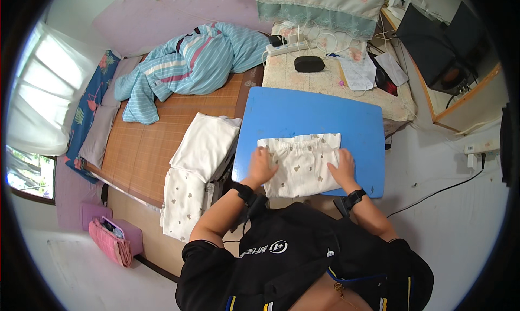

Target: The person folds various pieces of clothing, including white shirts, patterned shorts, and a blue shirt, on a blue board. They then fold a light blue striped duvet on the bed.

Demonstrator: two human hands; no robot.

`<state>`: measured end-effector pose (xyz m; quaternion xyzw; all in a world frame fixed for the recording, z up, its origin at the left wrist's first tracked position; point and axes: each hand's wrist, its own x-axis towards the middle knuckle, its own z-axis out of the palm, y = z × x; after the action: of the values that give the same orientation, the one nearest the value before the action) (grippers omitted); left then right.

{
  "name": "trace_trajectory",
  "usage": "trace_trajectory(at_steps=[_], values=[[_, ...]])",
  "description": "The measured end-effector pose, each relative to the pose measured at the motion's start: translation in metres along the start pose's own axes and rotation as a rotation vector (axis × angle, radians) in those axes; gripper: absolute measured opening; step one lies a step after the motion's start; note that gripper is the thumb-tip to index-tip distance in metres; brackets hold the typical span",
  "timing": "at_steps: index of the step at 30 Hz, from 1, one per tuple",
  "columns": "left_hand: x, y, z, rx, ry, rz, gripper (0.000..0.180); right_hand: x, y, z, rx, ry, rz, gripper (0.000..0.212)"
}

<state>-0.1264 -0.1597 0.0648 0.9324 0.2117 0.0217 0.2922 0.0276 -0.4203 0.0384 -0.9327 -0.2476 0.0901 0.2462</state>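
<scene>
A folded pair of white elastic-waist pants [303, 170] with a small brownish print lies on a blue table [319, 110] in front of me. Its gathered waistband faces the far side, and its near edge reaches the table's front edge. My left hand [263, 166] rests at the left side of the pants, thumb apart from the fingers. At the opposite side lies my right hand [343, 169], its thumb also spread from the fingers over the fabric. Both hands touch the cloth. Each wrist wears a black strap.
Left of the table, a stack of white clothes [203, 148] sits beside a bed with a brown mat [157, 143]. A striped blue quilt [200, 62] lies farther back. Beyond the table are a black speaker-like box [309, 64], a power strip [287, 47] and papers [358, 72].
</scene>
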Motion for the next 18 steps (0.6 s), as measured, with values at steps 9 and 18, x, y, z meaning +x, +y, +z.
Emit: trace_trajectory(at_steps=[9,18], values=[[0.001,-0.028,0.035,-0.427,0.068,-0.444,0.088,0.002,0.011,0.003,0.328,-0.098,0.196,0.072],[0.007,-0.042,0.033,-0.399,-0.061,-0.398,0.039,0.018,-0.033,0.013,0.662,-0.265,0.256,0.036]])
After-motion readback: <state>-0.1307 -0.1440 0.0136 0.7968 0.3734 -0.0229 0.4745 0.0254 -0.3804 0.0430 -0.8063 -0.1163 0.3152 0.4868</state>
